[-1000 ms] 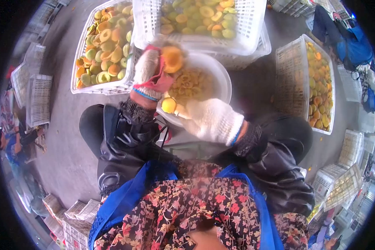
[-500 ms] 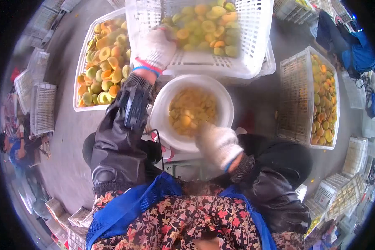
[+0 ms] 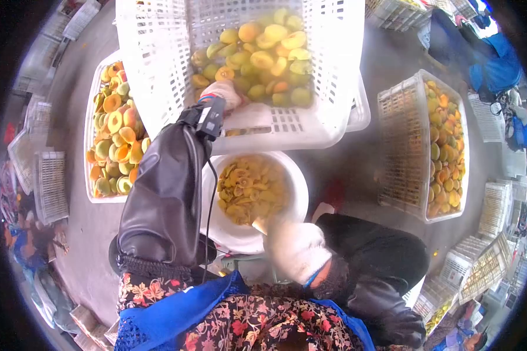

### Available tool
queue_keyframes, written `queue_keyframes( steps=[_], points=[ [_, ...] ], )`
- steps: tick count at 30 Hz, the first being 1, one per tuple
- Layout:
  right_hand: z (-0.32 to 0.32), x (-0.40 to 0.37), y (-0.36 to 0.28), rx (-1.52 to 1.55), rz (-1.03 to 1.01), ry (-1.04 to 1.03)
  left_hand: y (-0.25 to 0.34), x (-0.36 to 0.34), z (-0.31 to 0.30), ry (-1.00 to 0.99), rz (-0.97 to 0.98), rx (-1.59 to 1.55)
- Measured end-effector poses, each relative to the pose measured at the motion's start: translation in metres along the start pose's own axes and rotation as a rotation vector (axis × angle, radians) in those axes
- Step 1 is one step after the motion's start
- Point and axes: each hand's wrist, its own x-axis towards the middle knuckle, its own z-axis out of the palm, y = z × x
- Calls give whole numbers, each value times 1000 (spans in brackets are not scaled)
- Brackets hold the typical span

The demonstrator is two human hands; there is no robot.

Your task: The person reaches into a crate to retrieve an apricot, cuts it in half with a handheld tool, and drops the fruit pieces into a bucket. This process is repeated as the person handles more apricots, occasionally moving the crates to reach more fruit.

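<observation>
Nearest the wearer, the gloved right hand rested at the near rim of the white bucket. The hand was blurred, and whether it was closed on anything could not be told. The bucket held yellow fruit pieces.

Beyond it, the gloved left hand lay inside the white crate, against the heap of halved fruit in it. Its fingers were hidden, so its grip could not be told either. The crate's near edge overhung the bucket's far rim.

A second crate of fruit stood to the left. A third crate stood well apart on the right.
</observation>
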Motion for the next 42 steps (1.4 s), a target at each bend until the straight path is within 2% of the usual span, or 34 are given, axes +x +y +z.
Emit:
queue_keyframes(
  steps=[2,3,4,5,6,8,9,10,11,12,14,15,16,18,19,22,23,27,29,30,32,33,35,36,38,40,42],
  points=[
    [-34,11,-4,22,28,22,-13,4,8,139,59,-28],
    [-37,13,-3,24,26,26,11,-25,-27,-47,-149,-335],
    [-39,14,-1,13,-8,149,2,-29,-24,-44,-147,-331],
    [-41,14,-1,2,-40,269,-13,-34,-18,-113,-14,-1039],
    [-50,14,-5,76,22,304,-15,-50,-20,-177,135,-1747],
    [-49,16,-4,456,173,480,8,-103,-22,-250,312,-2276],
    [-54,19,-7,397,168,531,15,-127,-26,-242,315,-2274],
    [-60,22,-10,336,160,584,20,-149,-30,-320,359,-2358],
    [-67,19,-13,308,248,426,25,-169,-31,-404,401,-2440],
    [-68,18,-16,307,241,425,30,-188,-31,-396,404,-2441],
    [-69,18,-24,366,95,557,34,-224,-28,-74,495,-1917],
    [-70,18,-28,370,90,555,35,-239,-13,355,688,-1270],
    [-70,17,-33,343,126,509,34,-251,-6,357,683,-1270],
    [-71,17,-41,285,194,417,32,-271,3,655,610,-1098],
    [-68,17,-40,251,174,383,31,-280,6,659,608,-1097],
    [-71,13,-50,269,110,446,26,-297,10,846,486,-610],
    [-72,12,-52,268,106,444,27,-298,10,923,529,-577],
    [-69,11,-54,218,94,445,29,-306,20,925,509,-727],
    [-68,11,-54,206,80,456,34,-310,14,1009,527,-529],
    [-68,12,-53,209,79,452,32,-307,21,1007,525,-533],
    [-66,12,-49,212,83,445,33,-301,34,741,319,-907],
    [-63,12,-46,199,52,446,34,-302,32,739,317,-910],
    [-60,14,-44,186,20,446,37,-307,20,1027,545,-516],
    [-60,16,-45,176,14,468,39,-308,17,1025,543,-518],
    [-59,17,-46,166,8,489,39,-304,13,1171,639,-380],
    [-58,16,-46,169,-84,551,34,-299,16,1129,621,-364],
    [-60,12,-48,157,-97,522,23,-294,24,1043,587,-330]
  ],
)
